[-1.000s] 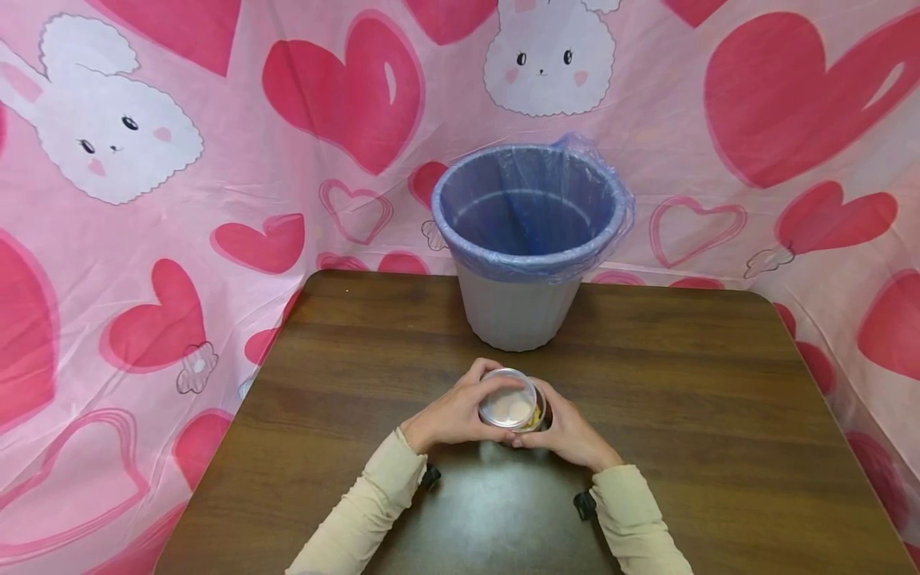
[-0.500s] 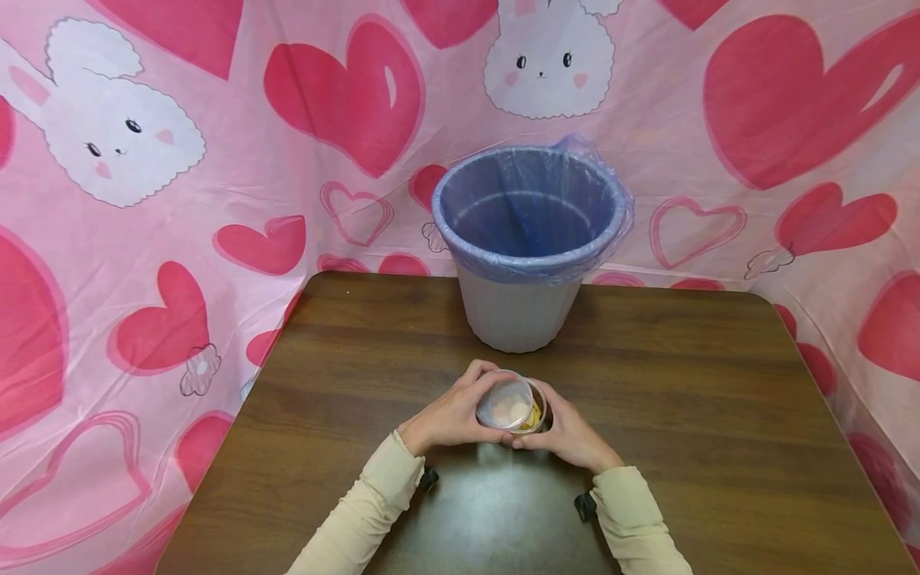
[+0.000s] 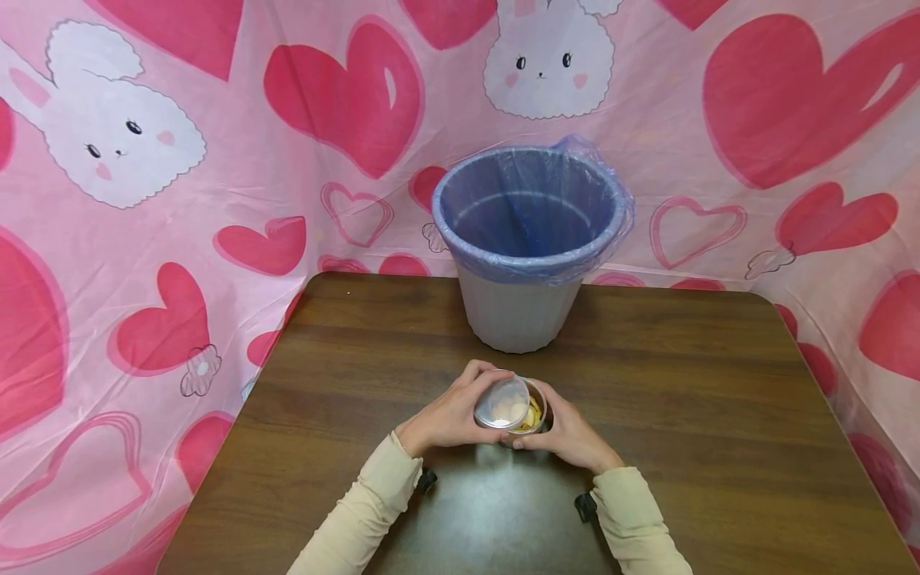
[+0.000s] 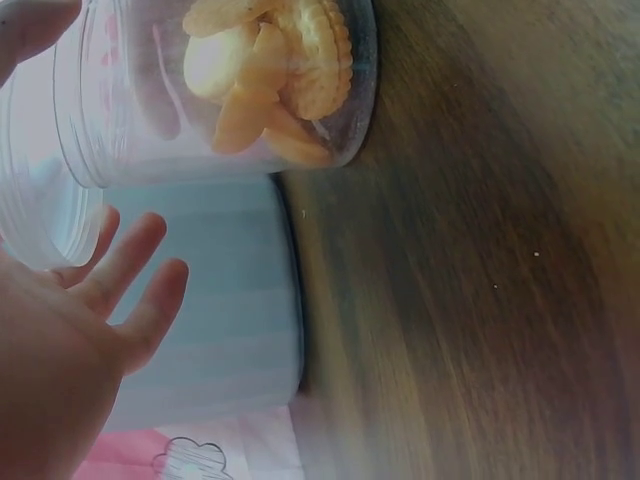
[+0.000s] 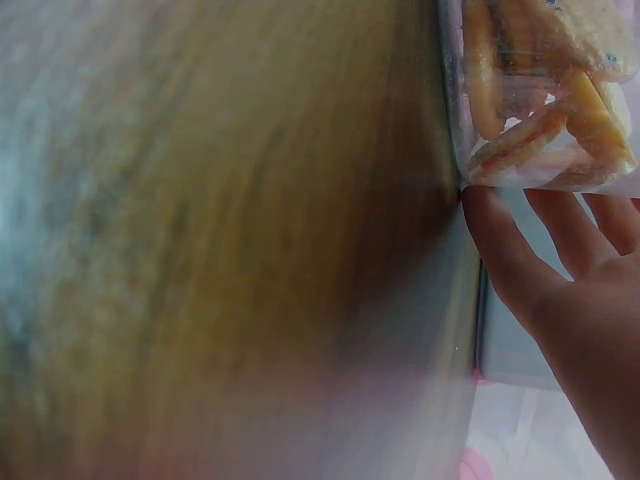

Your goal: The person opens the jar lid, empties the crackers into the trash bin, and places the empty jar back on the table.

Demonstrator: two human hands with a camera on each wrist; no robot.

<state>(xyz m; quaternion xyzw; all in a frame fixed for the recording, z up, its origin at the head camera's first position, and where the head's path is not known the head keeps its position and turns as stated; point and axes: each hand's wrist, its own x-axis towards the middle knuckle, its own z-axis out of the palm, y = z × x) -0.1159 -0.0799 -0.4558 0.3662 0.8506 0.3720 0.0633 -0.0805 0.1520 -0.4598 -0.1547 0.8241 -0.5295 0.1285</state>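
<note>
A clear jar (image 3: 537, 417) of cookies (image 4: 270, 80) stands on the wooden table in front of the person. My right hand (image 3: 573, 431) grips its side, with fingers (image 5: 520, 255) against the lower wall in the right wrist view. My left hand (image 3: 454, 412) holds the round translucent lid (image 3: 503, 402) by its edge, thumb and fingers on opposite sides. The lid is off the jar's rim, tilted and shifted left, so part of the mouth and the yellowish contents show. In the left wrist view, the lid (image 4: 45, 190) sits just beside the threaded neck (image 4: 85, 110).
A grey trash bin (image 3: 516, 313) lined with a blue plastic bag (image 3: 532, 259) stands behind the jar on the brown table (image 3: 690, 415). Pink heart-and-rabbit fabric (image 3: 345, 96) hangs around the back and sides.
The lid has slid left and tilted in my left hand, uncovering more of the jar's mouth. My right hand and the jar have stayed in place.
</note>
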